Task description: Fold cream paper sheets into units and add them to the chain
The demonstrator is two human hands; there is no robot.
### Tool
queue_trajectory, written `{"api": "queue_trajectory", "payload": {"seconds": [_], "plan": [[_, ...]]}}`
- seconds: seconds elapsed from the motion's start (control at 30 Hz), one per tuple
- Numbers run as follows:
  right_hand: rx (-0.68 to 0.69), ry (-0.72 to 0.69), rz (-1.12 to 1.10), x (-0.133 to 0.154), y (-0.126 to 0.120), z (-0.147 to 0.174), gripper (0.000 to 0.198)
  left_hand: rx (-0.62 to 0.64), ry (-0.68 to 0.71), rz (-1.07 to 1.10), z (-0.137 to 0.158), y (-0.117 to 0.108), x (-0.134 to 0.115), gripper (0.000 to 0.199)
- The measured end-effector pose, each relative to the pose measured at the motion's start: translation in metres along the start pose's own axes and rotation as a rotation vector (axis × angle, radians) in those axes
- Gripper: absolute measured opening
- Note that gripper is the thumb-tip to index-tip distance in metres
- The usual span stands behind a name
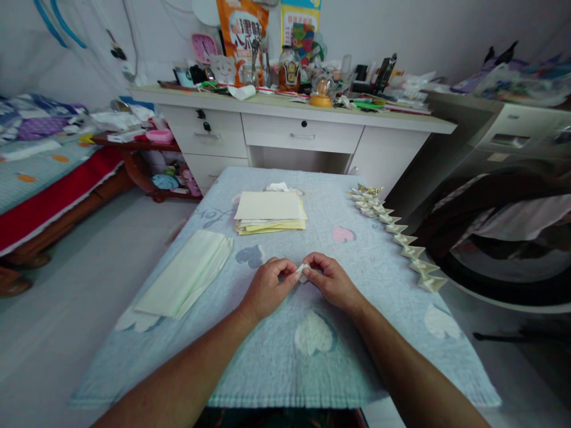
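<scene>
Between my two hands is a small piece of folded cream paper [302, 270], held just above the cloth-covered table. My left hand [273, 285] pinches its left side between thumb and forefinger. On the other side, the thumb and fingers of my right hand [331, 279] close on the same piece and partly cover it. Beyond my hands lies a stack of cream and yellow paper sheets [270, 207]. Folded pale green paper [185, 273] rests to the left. A row of folded paper pieces [404, 239] with pointed ends runs along the table's right side.
A blue-grey cloth with heart patterns [263, 368] covers the table. Behind it stands a white desk [303, 128] crowded with jars and bags. A washing machine [504, 137] is on the right, and a bed [49, 172] on the left.
</scene>
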State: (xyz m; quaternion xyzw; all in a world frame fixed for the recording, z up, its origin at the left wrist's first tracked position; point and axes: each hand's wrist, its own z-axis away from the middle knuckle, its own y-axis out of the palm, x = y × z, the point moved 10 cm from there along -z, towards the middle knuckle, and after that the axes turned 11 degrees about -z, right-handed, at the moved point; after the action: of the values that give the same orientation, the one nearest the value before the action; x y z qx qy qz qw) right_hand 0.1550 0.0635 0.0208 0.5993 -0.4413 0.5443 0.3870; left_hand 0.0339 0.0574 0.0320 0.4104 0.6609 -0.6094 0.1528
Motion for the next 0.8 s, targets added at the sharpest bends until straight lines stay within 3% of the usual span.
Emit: {"api": "queue_trajectory", "payload": {"seconds": [0.8], "plan": [[-0.021,0.002,0.06,0.0088,-0.0009,0.0029,0.022,0.013,-0.014,0.038,0.0004,0.0001,-0.0071,0.013]]}}
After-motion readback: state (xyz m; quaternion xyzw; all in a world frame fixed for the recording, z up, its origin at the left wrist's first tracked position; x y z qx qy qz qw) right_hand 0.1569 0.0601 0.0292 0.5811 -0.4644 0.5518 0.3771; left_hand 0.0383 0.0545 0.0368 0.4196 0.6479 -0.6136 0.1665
